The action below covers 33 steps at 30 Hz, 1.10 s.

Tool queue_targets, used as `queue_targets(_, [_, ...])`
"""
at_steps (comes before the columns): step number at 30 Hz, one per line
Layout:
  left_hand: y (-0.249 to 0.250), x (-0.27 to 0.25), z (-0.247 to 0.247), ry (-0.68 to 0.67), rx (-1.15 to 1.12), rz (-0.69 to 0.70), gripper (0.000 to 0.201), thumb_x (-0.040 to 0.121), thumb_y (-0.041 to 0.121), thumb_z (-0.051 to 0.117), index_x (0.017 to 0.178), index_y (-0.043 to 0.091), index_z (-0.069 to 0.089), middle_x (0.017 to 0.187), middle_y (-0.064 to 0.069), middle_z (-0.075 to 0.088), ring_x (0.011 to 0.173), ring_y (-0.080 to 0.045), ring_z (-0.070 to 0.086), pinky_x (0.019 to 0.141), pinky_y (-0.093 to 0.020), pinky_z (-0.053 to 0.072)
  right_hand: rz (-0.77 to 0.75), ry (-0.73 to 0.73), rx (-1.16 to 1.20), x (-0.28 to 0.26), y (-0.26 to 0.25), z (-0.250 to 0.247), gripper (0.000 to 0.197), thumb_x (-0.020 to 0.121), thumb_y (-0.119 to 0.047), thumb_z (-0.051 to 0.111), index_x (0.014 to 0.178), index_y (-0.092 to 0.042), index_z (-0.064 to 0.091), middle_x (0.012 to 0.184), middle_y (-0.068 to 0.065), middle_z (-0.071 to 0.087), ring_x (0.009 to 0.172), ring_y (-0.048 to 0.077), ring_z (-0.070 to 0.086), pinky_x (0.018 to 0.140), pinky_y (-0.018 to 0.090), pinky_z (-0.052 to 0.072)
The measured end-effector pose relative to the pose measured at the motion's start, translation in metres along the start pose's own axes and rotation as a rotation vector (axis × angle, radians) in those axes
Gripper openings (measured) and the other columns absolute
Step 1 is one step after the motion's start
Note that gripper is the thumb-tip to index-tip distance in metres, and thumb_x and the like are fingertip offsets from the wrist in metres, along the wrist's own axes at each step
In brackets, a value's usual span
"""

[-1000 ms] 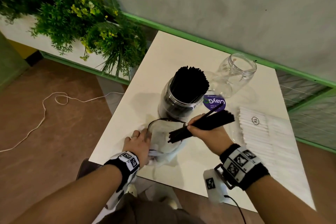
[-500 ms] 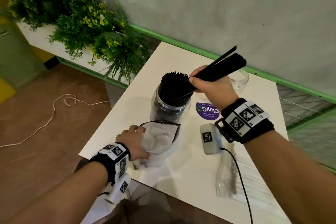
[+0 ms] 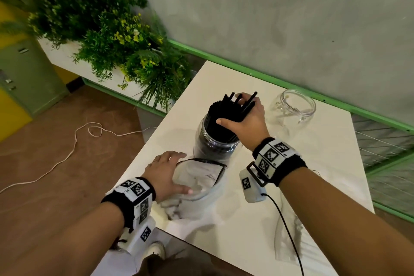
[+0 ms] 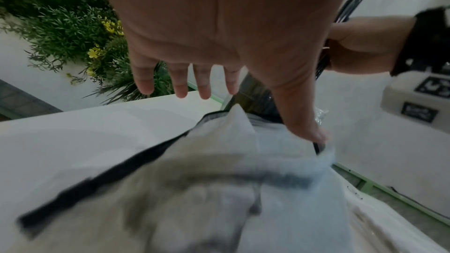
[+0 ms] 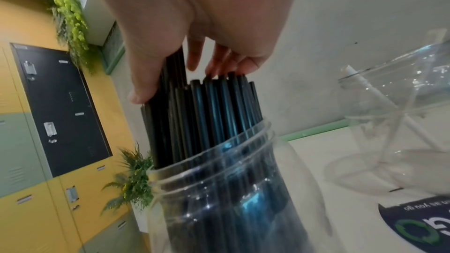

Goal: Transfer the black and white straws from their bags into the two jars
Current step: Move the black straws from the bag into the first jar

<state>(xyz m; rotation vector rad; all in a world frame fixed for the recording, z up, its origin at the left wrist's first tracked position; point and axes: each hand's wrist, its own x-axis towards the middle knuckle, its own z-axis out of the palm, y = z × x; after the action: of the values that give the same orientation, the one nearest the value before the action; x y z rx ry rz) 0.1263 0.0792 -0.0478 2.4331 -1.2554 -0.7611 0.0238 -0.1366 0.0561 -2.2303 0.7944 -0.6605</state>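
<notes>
A clear jar [image 3: 214,144] packed with black straws [image 3: 220,116] stands mid-table. My right hand [image 3: 237,113] grips a bundle of black straws, its lower ends inside the jar mouth; in the right wrist view thumb and fingers [image 5: 143,84] wrap the straws [image 5: 207,107] above the jar [image 5: 219,189]. My left hand [image 3: 167,171] rests flat on the crumpled, emptied bag [image 3: 201,177], fingers straight, thumb [image 4: 304,122] touching the bag [image 4: 219,180]. A second clear jar [image 3: 293,107] stands behind to the right, with one white straw [image 5: 355,76] showing in it.
A clear bag of white straws [image 3: 285,242] lies near the table's front right, partly under my right arm. A purple sticker [image 5: 418,224] lies beside the jars. Plants [image 3: 112,36] stand left of the table [image 3: 324,163], with a cord [image 3: 67,157] on the floor.
My right hand carried the black straw bundle from above the bag up and over to the jar and lowered it in. My left hand loosened from gripping the bag to lying flat.
</notes>
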Motion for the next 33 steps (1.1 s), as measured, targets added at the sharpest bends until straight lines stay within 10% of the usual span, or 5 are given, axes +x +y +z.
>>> queue_targets(6, [0.013,0.032,-0.037,0.103,-0.140,0.120,0.099,0.064,0.071,0.056,0.144,0.021,0.028,0.142,-0.004,0.037,0.130,-0.024,0.038,0.107,-0.033,0.031,-0.359,0.111,-0.012,-0.009,-0.002,-0.003,0.080,0.081,-0.002,0.071,0.144,-0.015,0.024,0.141,0.011,0.038,0.125,0.012,0.040,0.103,0.005,0.027])
queue_targets(13, [0.033,0.068,-0.078,0.166,-0.238,0.228,0.038,0.085,0.025,0.068,0.120,0.020,0.058,0.105,0.005,0.065,0.081,-0.016,0.063,0.080,-0.025,0.048,-0.504,-0.010,-0.171,-0.010,-0.001,0.009,0.041,0.096,-0.021,0.044,0.132,-0.006,0.053,0.139,0.008,0.051,0.136,0.021,0.038,0.112,0.036,0.033])
queue_targets(24, [0.026,0.087,-0.090,0.027,-0.295,0.262,0.077,0.087,0.028,0.065,0.148,0.023,0.018,0.139,-0.002,0.043,0.114,-0.019,0.053,0.096,-0.029,0.042,-0.400,-0.032,-0.716,-0.022,0.011,0.039,0.053,0.094,-0.032,0.035,0.146,-0.019,0.032,0.152,0.000,0.036,0.143,0.025,0.025,0.114,0.049,0.021])
queue_targets(28, [0.029,0.088,-0.090,-0.084,-0.426,0.253,0.082,0.087,0.034,0.065,0.150,0.023,0.013,0.148,0.000,0.036,0.130,-0.019,0.042,0.103,-0.029,0.035,-0.225,0.083,-0.423,-0.033,0.017,0.025,0.084,0.086,-0.065,0.043,0.151,-0.031,0.002,0.161,-0.007,-0.001,0.148,0.015,0.000,0.119,0.038,0.003])
queue_targets(33, [0.042,0.097,-0.095,-0.173,-0.515,0.254,0.099,0.078,0.037,0.073,0.151,0.024,0.007,0.154,0.002,0.026,0.140,-0.017,0.028,0.111,-0.034,0.029,0.145,-0.003,-0.047,-0.033,0.047,0.015,0.128,0.054,-0.083,0.059,0.151,-0.027,-0.002,0.160,-0.006,0.004,0.146,0.011,0.006,0.119,0.042,0.017])
